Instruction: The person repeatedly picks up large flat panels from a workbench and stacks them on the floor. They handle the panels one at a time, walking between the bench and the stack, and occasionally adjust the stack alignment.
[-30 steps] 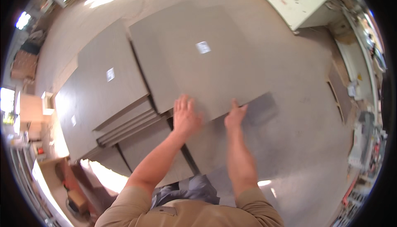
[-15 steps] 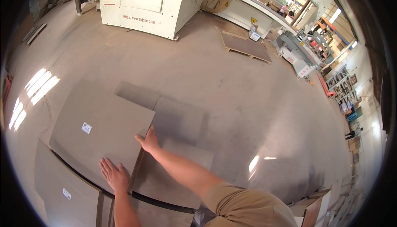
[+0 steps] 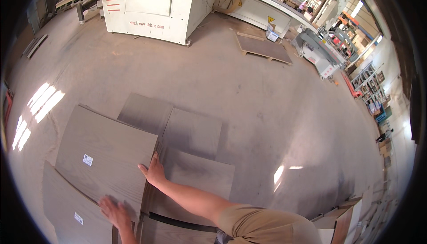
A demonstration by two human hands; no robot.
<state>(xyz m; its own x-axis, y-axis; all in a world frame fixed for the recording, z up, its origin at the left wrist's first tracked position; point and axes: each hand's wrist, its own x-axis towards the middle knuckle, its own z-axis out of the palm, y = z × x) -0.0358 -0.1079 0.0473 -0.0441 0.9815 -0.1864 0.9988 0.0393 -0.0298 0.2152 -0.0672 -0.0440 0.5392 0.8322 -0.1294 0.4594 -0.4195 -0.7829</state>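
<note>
A large grey-brown wood-grain panel (image 3: 104,141) with a small white label (image 3: 88,160) lies on top of a stack, left of centre. My right hand (image 3: 154,172) rests at its right edge, thumb apart on the top face and fingers stretched along the side. Over the near edge is my left hand (image 3: 116,213), fingers spread and slightly blurred; whether it presses on the board I cannot tell. Close by on the near left lies a second labelled panel (image 3: 66,204), its edge beside the first.
More grey panels (image 3: 193,130) lie low beyond and right of the stack. A dark strip (image 3: 178,221) runs between the near boards. A white machine (image 3: 147,10) stands at the back, with a pallet (image 3: 262,48) holding a brown board to its right. Several boards (image 3: 340,219) stand at lower right.
The labelled panel has come down and nearer, covering the dark gap along its near edge. My right hand has moved with its edge; my left hand has slid from the top face toward the near edge.
</note>
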